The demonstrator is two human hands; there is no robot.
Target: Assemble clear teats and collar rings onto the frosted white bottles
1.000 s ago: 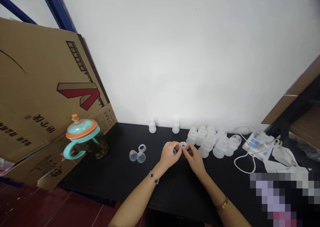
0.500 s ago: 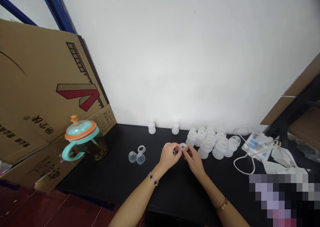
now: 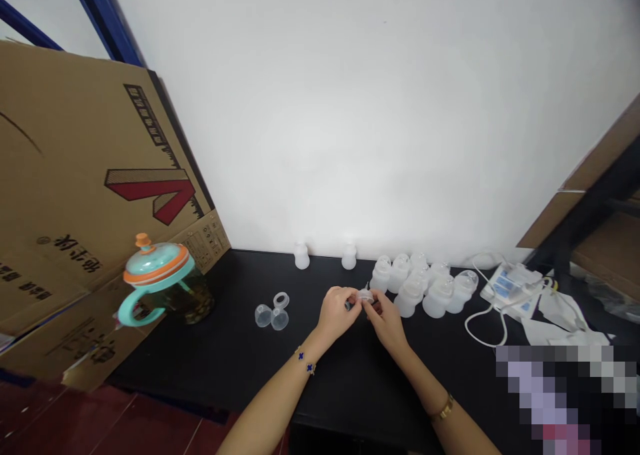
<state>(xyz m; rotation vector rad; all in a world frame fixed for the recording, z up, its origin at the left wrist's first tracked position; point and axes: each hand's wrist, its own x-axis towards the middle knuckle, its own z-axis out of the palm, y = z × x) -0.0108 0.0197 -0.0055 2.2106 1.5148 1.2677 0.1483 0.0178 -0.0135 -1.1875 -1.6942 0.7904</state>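
My left hand (image 3: 340, 311) and my right hand (image 3: 386, 318) meet over the black table, fingers pinched on opposite sides of a translucent bottle collar ring (image 3: 366, 295). A small pointed tip, which looks like a nipple, stands up from the ring. Something small and dark (image 3: 349, 305) shows at my left fingers; I cannot make out what it is. Left of my hands lie two clear domed caps (image 3: 263, 315) and a loose collar ring (image 3: 281, 300). Just beyond my right hand stand several frosted baby bottles (image 3: 409, 295) with clear domed caps.
Two small uncapped white bottles (image 3: 301, 256) stand by the wall. A turquoise-and-orange lidded jug (image 3: 165, 278) stands left, before large cardboard boxes (image 3: 90, 175). White cable (image 3: 483, 335) and a plastic-wrapped packet (image 3: 507, 288) lie at the right of the black table (image 3: 225, 355).
The ring between my fingers has tilted, so its side and pointed tip show instead of its round opening. My hands stay in nearly the same place; the view has shifted slightly.
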